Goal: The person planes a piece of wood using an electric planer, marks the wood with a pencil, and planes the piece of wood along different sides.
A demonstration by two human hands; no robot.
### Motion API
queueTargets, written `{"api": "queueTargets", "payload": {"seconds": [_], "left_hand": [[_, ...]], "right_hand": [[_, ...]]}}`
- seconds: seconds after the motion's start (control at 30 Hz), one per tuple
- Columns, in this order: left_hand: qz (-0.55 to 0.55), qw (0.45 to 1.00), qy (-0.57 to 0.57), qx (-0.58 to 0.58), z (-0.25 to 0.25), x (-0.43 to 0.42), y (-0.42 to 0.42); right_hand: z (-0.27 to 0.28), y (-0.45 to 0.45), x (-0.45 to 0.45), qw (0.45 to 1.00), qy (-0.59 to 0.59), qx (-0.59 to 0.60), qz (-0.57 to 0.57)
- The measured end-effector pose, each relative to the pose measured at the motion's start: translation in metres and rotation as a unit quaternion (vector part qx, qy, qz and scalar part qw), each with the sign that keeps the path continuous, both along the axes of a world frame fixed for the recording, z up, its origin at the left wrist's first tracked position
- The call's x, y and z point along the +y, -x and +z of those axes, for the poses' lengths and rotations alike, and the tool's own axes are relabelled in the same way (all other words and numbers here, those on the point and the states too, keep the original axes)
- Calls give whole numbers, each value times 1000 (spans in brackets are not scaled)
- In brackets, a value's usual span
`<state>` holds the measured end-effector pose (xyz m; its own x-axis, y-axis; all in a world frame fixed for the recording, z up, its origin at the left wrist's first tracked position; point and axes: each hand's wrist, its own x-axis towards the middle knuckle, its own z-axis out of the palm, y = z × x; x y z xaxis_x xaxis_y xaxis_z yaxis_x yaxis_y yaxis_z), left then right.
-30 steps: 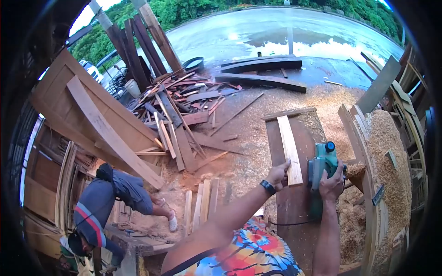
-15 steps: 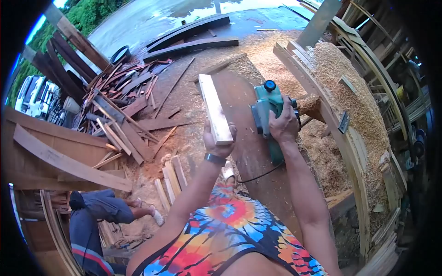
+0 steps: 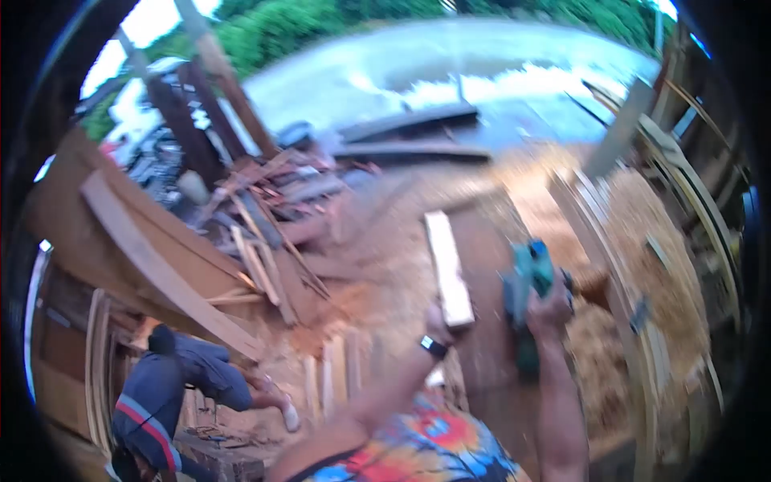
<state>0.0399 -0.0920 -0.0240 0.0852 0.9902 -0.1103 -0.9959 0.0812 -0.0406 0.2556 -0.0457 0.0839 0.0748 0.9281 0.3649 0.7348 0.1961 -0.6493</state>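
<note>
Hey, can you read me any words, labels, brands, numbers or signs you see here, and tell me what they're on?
No text can be read.
Green power tool: too blurred to show any brand or label.
Wristwatch: its face is too small and blurred to read.

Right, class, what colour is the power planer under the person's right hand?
The power planer is teal green; the head view shows it best, though blurred.
</note>
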Motion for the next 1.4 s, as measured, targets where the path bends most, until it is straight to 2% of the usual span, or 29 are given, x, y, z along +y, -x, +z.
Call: {"api": "queueTargets", "payload": {"seconds": [0.07, 0.17, 0.37, 0.57, 0.67, 0.77, 0.8, 0.83, 0.87, 0.9, 0.93, 0.97, 1.03, 1.3, 1.4], "left_hand": [[-72, 997, -2, 14, -1, 11, 14], [-40, 994, 56, 85, 24, 24, 8], [-25, 992, 58, 109, 54, 19, -6], [-31, 995, 12, 95, 37, 42, 4], [-14, 991, 36, 125, 63, 41, -2], [-15, 996, -33, 79, 51, 57, 7], [41, 978, -77, 188, 70, 49, 6], [53, 980, -88, 172, 72, 48, 5], [89, 933, -114, 329, 48, 55, 15], [130, 861, -122, 476, 23, 63, 25], [3, 990, -74, 120, 35, 72, 32], [-12, 996, -31, 77, 57, 68, 32], [-14, 998, -20, 59, 84, 64, 32], [-10, 995, -62, 78, 93, 73, 42], [38, 994, -31, 101, 96, 74, 39]], "right_hand": [[-29, -9, 9, 999, -17, -43, -10], [-25, -11, 7, 999, -27, -26, 3], [-21, -10, 3, 999, -14, -29, -5], [-22, -10, 4, 999, -19, -28, -8], [-15, -8, -1, 1000, 0, -24, -7], [-12, -6, 1, 998, 44, -33, -19], [-26, -7, 7, 1000, 0, -26, -18], [-9, -6, 2, 998, 54, -1, -12], [-25, -8, 8, 1000, -9, -28, -11], [-23, -8, 6, 999, -23, -30, -21], [-16, -8, 4, 999, 14, -24, -22], [-15, -7, 4, 999, 14, -34, -27], [-16, -9, 4, 999, -11, -28, -12], [-8, -8, 0, 1000, -3, -28, -5], [-9, -8, 0, 999, 0, -34, -9]]}}
